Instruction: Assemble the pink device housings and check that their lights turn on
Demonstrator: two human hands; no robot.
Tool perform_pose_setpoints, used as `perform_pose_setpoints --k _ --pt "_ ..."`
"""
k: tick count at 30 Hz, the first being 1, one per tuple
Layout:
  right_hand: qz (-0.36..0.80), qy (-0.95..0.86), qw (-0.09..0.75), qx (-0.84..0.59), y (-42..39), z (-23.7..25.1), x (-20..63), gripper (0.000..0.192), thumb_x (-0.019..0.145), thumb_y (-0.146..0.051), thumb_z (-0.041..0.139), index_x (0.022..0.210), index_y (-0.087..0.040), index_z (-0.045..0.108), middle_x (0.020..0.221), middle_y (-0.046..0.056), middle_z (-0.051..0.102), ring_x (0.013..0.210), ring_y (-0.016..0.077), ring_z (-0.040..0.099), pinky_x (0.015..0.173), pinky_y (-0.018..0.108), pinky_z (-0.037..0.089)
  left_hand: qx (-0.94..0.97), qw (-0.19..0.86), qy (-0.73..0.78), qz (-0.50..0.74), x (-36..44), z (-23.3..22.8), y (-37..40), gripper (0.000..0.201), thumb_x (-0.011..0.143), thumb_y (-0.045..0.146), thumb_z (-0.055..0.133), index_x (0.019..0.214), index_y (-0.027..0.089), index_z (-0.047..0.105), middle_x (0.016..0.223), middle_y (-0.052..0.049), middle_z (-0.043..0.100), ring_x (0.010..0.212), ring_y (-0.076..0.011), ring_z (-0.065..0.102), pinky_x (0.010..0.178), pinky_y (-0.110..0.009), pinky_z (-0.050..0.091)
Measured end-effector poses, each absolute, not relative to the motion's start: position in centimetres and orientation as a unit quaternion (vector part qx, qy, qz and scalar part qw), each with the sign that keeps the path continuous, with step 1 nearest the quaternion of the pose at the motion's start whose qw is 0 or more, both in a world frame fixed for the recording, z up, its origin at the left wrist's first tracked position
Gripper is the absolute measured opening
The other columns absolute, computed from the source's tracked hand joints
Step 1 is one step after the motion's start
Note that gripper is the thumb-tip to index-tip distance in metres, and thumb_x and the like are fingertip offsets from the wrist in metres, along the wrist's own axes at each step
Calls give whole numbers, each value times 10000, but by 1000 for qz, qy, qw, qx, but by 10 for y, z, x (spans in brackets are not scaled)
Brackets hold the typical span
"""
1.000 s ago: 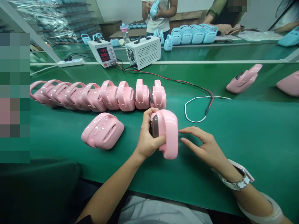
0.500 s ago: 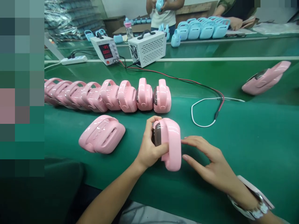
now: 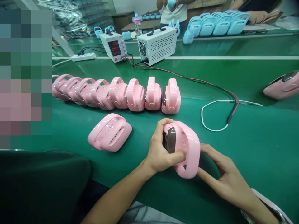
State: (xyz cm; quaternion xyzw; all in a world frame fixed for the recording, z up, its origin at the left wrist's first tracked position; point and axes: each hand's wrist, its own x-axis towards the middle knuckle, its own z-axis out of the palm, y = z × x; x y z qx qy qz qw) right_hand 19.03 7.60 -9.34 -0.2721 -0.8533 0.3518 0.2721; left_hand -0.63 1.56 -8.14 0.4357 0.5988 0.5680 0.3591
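Observation:
A pink handled device (image 3: 193, 146), which looks like a portable speaker, is tilted just above or on the green table, with a dark oval window and small round buttons showing. My left hand (image 3: 161, 149) is closed around its window side, the thumb across the body under the handle. My right hand (image 3: 221, 171) reaches its right side, thumb at the handle's lower edge and fingertips hidden behind it. Left of my hands, another pink device (image 3: 109, 132) lies flat, buttons and slots upward. A row of several pink devices (image 3: 135, 95) stands behind, handles up.
A white cable (image 3: 202, 116) joined to red and black leads loops on the green table (image 3: 261, 140). Behind stand a power supply (image 3: 113, 46) and a grey vented box (image 3: 157, 45). Another pink device (image 3: 282, 85) lies far right. Co-workers and blue devices (image 3: 220, 25) are across the table.
The held device has turned, showing more of its top, buttons and the handle opening. My right hand has closed in on its right side. The view has shifted left, so things appear further right.

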Motion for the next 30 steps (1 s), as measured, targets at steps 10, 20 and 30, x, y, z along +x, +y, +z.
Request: perform_pose_setpoints --k 10,20,30 --pt "362 -849 265 -279 78 -97 192 309 914 -387 684 1204 -284 658 1177 73 750 1049 260 736 872 345 624 439 346 604 569 -4 -80 16 642 562 290 748 1154 241 503 1098 -44 608 956 -256 590 903 -406 510" --pt "362 -844 282 -280 80 -96 191 296 903 -375 706 1181 -280 670 1139 54 761 1020 240 739 860 320 620 436 356 611 557 -5 -79 17 650 556 297 740 1158 245 498 1057 -28 618 912 -242 585 853 -380 489" --pt "371 -796 336 -342 84 -45 170 204 877 -382 702 769 -212 670 647 13 633 516 130 544 460 262 433 319 491 512 628 0 -77 24 927 662 482 766 1427 255 294 1369 -118 532 1103 -260 630 934 -369 518"
